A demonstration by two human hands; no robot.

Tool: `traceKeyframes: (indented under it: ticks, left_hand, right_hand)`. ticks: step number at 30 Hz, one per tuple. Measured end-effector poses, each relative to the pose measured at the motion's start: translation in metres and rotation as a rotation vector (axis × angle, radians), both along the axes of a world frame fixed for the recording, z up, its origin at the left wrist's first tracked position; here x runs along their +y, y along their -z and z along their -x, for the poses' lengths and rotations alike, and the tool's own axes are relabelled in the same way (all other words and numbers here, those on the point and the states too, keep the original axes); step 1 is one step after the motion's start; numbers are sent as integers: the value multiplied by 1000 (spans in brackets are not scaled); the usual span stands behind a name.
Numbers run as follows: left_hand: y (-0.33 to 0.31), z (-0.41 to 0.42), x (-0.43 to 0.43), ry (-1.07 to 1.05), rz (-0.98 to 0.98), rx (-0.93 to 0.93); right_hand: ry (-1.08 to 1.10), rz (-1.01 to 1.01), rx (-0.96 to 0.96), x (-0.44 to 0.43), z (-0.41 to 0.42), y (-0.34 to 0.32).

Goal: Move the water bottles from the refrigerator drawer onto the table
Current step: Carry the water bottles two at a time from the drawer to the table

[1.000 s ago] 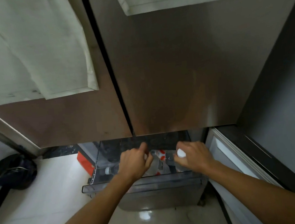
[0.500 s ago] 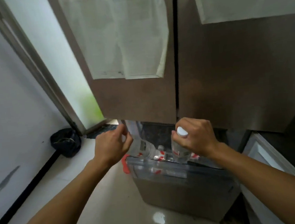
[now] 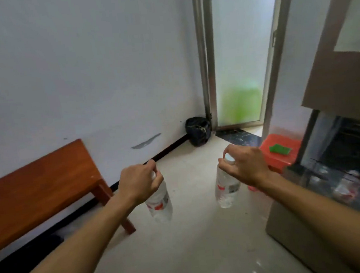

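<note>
Your left hand (image 3: pixel 138 183) is curled round the neck of one water bottle (image 3: pixel 160 203), which hangs below your fist and tilts slightly, its base away from you. Your right hand (image 3: pixel 246 166) pinches the neck of the second bottle (image 3: pixel 226 189) just under its white cap (image 3: pixel 229 159), and that bottle hangs almost upright. Both are clear, with red-and-white labels, and both are in the air above the pale floor (image 3: pixel 184 244), well apart from each other. The wooden surface (image 3: pixel 37 188) stands to your left against the white wall (image 3: pixel 81 68), and neither bottle touches it. The open refrigerator drawer (image 3: pixel 335 183) is at your right, beside your right forearm; what lies in it is too blurred to tell. Beyond your right hand sits a red plastic object (image 3: pixel 277 161) with a green piece (image 3: pixel 280 148) lying on top. A black bag (image 3: pixel 197 133) rests in the corner next to a frosted door (image 3: pixel 236 66).
</note>
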State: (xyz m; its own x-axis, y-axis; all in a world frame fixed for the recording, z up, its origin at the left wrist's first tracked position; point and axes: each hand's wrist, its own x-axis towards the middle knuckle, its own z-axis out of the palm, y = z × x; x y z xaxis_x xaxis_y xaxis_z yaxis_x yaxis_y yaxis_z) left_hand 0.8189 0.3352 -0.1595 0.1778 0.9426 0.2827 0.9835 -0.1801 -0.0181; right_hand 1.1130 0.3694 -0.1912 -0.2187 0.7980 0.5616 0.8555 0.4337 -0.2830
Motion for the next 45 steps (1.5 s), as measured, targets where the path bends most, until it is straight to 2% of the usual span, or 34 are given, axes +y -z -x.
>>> traceKeyframes:
  ticks: [9, 17, 25, 29, 35, 42, 45]
  left_hand:
    - [22, 224, -79, -396, 91, -31]
    - [37, 394, -114, -693, 83, -62]
    - [34, 538, -168, -982, 43, -147]
    - [48, 621, -191, -1033, 83, -141]
    - [55, 753, -221, -994, 166, -140]
    - [39, 891, -224, -958, 173, -51]
    - [42, 941, -217, -958, 181, -76]
  right_hand:
    - [-397, 119, -120, 32, 264, 15]
    - [-701, 137, -210, 71, 493, 28]
    - [-945, 95, -207, 61, 696, 22]
    - [-1000, 88, -216, 43, 790, 30]
    - [-968, 165, -347, 9, 925, 47]
    - [-925, 251, -296, -7, 1046, 42]
    - [-928, 233, -297, -2, 1097, 40]
